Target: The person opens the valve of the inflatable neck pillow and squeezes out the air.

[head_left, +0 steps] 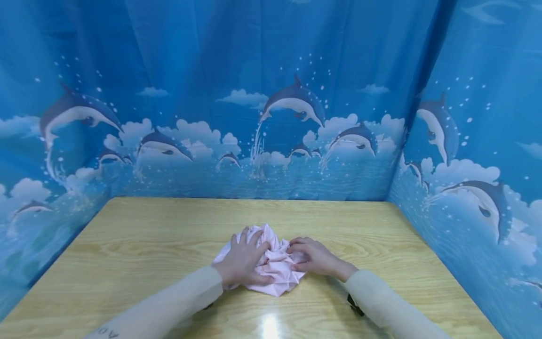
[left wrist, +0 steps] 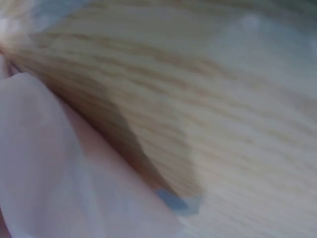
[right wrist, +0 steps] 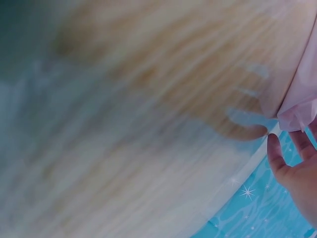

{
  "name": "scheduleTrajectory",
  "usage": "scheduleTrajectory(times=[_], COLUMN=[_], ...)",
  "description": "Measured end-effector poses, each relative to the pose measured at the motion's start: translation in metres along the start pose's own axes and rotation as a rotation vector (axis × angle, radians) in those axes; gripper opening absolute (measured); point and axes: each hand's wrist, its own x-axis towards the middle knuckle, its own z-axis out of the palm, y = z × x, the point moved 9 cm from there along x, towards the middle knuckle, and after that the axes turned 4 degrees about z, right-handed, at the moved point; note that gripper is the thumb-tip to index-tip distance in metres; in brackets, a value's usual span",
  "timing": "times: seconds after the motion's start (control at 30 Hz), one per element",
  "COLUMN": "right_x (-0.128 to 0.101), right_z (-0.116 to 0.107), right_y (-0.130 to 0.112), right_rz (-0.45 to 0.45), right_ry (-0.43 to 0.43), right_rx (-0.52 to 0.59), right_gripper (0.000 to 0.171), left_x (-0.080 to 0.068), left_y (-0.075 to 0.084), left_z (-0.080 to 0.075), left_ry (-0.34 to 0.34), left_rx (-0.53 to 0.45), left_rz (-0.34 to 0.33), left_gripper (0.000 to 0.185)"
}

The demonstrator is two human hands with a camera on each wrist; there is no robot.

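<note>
A crumpled pale pink cloth (head_left: 280, 272) lies heaped in folds on the wooden table. Across its left part rests my left hand (head_left: 242, 260), fingers spread and palm down. At the cloth's right edge is my right hand (head_left: 316, 257), its bent fingers touching the folds. In the right wrist view, the right hand (right wrist: 303, 184) shows a gap between thumb and fingers, with the fingertips at the hanging edge of the cloth (right wrist: 297, 114). Blurred pink cloth (left wrist: 39, 153) fills the lower left of the left wrist view; the left fingers are hidden there.
The wood-grain table (head_left: 148, 245) reaches back to a blue curtain (head_left: 237, 56) printed with dolphins, which also hangs along both sides. A dark band (head_left: 354, 305) shows under the right sleeve. Light glares off the table's front.
</note>
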Motion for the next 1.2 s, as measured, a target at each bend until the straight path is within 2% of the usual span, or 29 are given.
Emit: scheduleTrajectory(times=[0.33, 0.6, 0.8, 0.97, 1.2], right_x=[0.001, 0.0, 0.001, 0.001, 0.002], right_z=[0.0, 0.001, 0.003, 0.003, 0.002], right_y=[0.002, 0.004, 0.004, 0.003, 0.002], right_rz=[0.013, 0.019, 0.024, 0.019, 0.02], right_ry=[0.001, -0.002, -0.011, -0.015, -0.019], right_rx=[-0.004, 0.012, 0.027, 0.018, 0.027], right_gripper=[0.035, 0.035, 0.036, 0.037, 0.033], left_x=[0.003, 0.001, -0.004, -0.01, -0.011], left_y=[0.002, 0.001, 0.003, 0.006, 0.007], left_z=[-0.002, -0.002, 0.002, 0.0, -0.001], left_ry=[0.025, 0.026, -0.013, -0.046, -0.066], left_rx=[0.09, 0.017, -0.019, 0.013, 0.023], left_rz=[0.053, 0.083, 0.158, 0.229, 0.24], left_gripper=[0.061, 0.069, 0.06, 0.048, 0.038])
